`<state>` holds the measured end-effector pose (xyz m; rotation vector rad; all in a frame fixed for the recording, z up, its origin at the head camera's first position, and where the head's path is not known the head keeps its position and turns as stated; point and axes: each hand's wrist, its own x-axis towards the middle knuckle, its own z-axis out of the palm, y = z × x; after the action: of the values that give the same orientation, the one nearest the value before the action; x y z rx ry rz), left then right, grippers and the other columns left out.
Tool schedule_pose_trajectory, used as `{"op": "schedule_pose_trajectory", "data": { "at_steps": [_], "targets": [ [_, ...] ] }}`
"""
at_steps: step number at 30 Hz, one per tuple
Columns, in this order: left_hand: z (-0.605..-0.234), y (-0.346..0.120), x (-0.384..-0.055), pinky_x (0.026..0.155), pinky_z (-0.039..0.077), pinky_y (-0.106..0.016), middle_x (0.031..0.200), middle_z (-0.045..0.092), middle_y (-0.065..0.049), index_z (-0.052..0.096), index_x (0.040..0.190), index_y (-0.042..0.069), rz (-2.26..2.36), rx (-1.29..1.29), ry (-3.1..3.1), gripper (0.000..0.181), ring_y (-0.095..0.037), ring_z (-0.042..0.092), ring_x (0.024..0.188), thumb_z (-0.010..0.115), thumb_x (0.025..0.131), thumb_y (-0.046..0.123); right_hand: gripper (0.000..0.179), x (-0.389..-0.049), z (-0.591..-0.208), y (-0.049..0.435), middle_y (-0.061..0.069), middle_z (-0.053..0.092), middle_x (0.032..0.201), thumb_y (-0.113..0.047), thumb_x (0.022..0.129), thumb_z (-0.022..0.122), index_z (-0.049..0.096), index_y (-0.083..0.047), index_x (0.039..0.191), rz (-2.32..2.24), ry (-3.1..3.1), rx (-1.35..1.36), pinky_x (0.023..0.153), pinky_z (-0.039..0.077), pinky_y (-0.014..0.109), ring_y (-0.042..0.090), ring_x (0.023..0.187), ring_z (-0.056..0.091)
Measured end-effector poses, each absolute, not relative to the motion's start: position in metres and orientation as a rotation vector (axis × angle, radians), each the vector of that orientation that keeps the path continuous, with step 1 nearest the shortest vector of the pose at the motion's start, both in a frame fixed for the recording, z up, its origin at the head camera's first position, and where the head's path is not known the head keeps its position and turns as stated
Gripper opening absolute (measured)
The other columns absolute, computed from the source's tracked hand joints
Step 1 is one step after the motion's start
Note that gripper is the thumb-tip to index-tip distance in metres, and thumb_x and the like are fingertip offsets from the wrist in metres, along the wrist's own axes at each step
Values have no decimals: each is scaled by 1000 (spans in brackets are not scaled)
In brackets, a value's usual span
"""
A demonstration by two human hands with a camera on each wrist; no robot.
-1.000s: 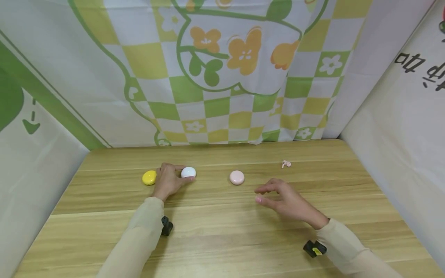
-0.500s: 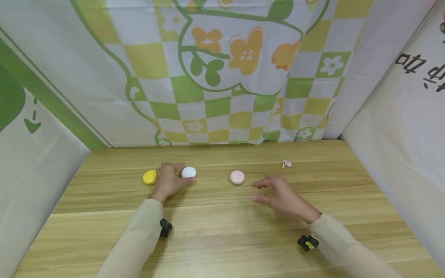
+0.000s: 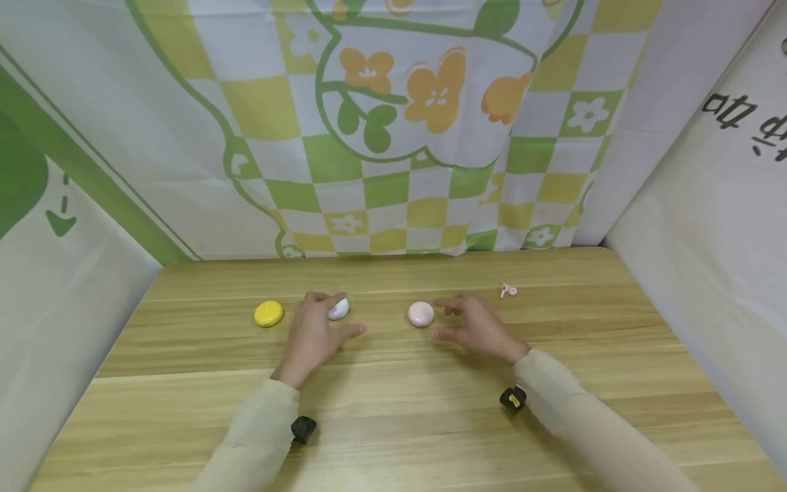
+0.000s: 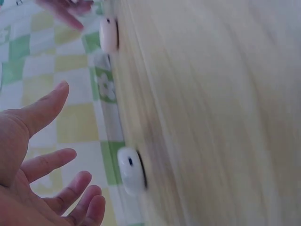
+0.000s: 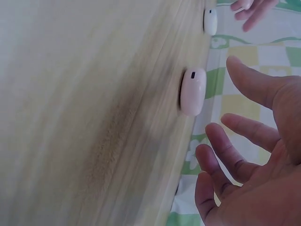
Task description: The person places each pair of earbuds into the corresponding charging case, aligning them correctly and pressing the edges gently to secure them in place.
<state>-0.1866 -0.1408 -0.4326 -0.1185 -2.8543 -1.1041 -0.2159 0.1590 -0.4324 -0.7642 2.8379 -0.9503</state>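
Your left hand by white case, right hand by pink case, fingers parted, empty; likely pre-grasp, next calls for pinching.

The head camera looked forward and down, from farthest back, over the wooden table; the wrist cameras sat low and close, turned sideways, past the left hand and right hand; both wrist views shared the white case, pink case and checkered cloth.
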Motion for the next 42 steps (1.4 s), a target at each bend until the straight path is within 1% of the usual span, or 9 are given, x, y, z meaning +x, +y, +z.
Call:
{"op": "schedule_pose_trajectory", "data": {
  "at_steps": [4,7,12,18,25,28,33,37,42],
  "targets": [
    [-430,-128,-177,98,44,-55,130,54,-24,62,137,0,-1094,-191,-2822,72,-45,48,121,90,79,32,62,-225,-436,155,12,70,103,-25,80,89,66,0,132,-894,2856,-765,87,50,46,27,96,62],
    [-429,-119,-170,98,46,-52,128,55,-21,62,136,-1,-1118,-237,-2816,72,-40,49,119,90,78,32,66,-229,-438,152,14,71,108,-27,78,90,65,-1,133,-853,2851,-758,88,49,46,26,98,61],
    [-429,-104,-161,96,48,-50,127,56,-20,62,135,-1,-1157,-295,-2817,71,-37,52,116,90,78,30,73,-234,-439,146,15,70,113,-30,77,91,62,-1,137,-819,2829,-722,90,48,46,26,101,60],
    [-431,-93,-156,91,50,-48,123,58,-18,64,134,0,-1130,-354,-2842,69,-33,55,111,90,79,33,77,-238,-442,143,15,70,114,-33,74,92,61,-1,137,-808,2822,-692,89,47,46,26,101,60],
    [-431,-87,-153,89,50,-47,125,57,-17,62,136,1,-1176,-358,-2874,69,-31,55,109,88,80,32,78,-244,-444,142,17,70,117,-35,75,92,61,-3,139,-797,2797,-669,94,45,51,28,106,60],
    [-431,-87,-152,90,50,-48,123,57,-17,63,136,1,-1172,-363,-2876,68,-32,55,109,88,80,32,76,-246,-445,141,16,70,119,-34,76,91,61,-3,138,-799,2792,-668,96,44,52,27,106,59],
    [-430,-85,-151,89,50,-48,121,58,-15,63,135,1,-1155,-378,-2875,68,-32,55,109,88,80,33,64,-248,-448,139,10,71,122,-31,78,90,67,-7,132,-799,2802,-678,95,41,53,24,103,57],
    [-429,-84,-150,87,50,-46,119,59,-14,64,134,1,-1154,-385,-2871,67,-31,55,106,88,80,33,54,-248,-448,137,5,73,118,-30,79,90,72,-11,127,-794,2816,-659,89,40,50,20,97,56],
    [-429,-83,-149,83,50,-44,116,60,-13,65,133,0,-1166,-394,-2859,64,-31,57,102,88,81,31,51,-249,-450,138,4,74,113,-28,78,90,74,-12,123,-794,2831,-668,84,38,45,19,92,54]
  ]
}}
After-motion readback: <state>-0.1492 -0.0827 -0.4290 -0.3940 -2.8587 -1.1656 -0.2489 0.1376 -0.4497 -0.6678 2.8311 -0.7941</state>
